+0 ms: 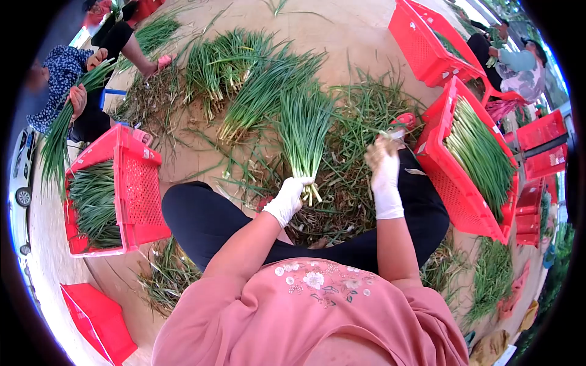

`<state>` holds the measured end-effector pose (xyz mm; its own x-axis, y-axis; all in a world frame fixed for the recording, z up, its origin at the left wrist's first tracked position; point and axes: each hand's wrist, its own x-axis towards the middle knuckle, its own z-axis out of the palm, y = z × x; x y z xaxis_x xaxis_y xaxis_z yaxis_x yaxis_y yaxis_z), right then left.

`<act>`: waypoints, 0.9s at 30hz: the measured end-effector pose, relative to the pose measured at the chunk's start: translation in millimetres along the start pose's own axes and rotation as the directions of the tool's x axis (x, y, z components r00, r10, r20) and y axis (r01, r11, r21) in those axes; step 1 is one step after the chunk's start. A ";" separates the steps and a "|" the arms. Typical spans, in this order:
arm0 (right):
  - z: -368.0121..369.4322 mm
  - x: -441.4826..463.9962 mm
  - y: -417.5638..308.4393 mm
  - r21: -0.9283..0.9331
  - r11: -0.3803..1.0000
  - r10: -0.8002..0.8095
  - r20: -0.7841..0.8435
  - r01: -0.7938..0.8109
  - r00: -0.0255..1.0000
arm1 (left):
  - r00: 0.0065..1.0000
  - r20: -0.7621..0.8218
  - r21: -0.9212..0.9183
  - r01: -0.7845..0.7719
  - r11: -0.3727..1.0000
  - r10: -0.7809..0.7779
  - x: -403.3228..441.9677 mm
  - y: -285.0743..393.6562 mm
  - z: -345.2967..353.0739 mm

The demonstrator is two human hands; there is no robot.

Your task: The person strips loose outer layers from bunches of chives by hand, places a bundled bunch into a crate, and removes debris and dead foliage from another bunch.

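A tan floor (342, 24) stretches beneath and beyond the fingers. On it sits a person in a soft pink top (244, 323) with raised floral embroidery, knees in dark trousers (198, 216) splayed to either side of the fingers. Right of the right fingers (374, 157) I see a rigid red plastic crate (452, 195) packed with long stalks, pale at one end, green at the other. Well left of the left fingers (301, 182), a mesh-walled crate (143, 207) holds limp, dark leaves. Below and between both sets of fingers lies a shaggy, tangled heap (342, 207) of dry brown and green scraps. Beyond the left fingers, grasslike loose bunches (262, 104) fan outward. The held bunch (304, 131) rises from the left hand (288, 200), sleek blades narrowing to pale stems. In a thin, wrinkled white glove, that hand's fingers close firmly around the stems, cut ends poking out below. The right hand (386, 174), gloved and smeared brown, hovers apart from it; whether its fingers pinch anything, I can't tell.
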<state>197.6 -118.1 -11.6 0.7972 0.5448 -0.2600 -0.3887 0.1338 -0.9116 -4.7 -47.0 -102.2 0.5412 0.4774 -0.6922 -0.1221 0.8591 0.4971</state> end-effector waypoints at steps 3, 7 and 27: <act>-7.1 -6.3 75.6 -0.077 0.748 0.660 0.186 -0.659 0.728 | 0.997 0.016 0.162 -0.074 0.984 0.073 -32.5 10.5 7.4; 34.4 -34.8 93.3 -0.032 0.672 0.602 0.605 -0.740 0.521 | 0.945 0.132 0.770 -0.287 0.570 0.298 -80.0 16.4 8.5; 133.0 -1.9 23.3 -0.146 0.989 0.143 0.825 -0.037 0.546 | 0.480 0.318 0.373 -0.856 0.357 0.818 -55.7 158.2 97.8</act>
<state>125.6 -5.9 10.1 -0.0011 1.0000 -0.0092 -0.3464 -0.0090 -0.9380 27.2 44.3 66.2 0.4246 0.8727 0.2411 -0.1967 -0.1710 0.9654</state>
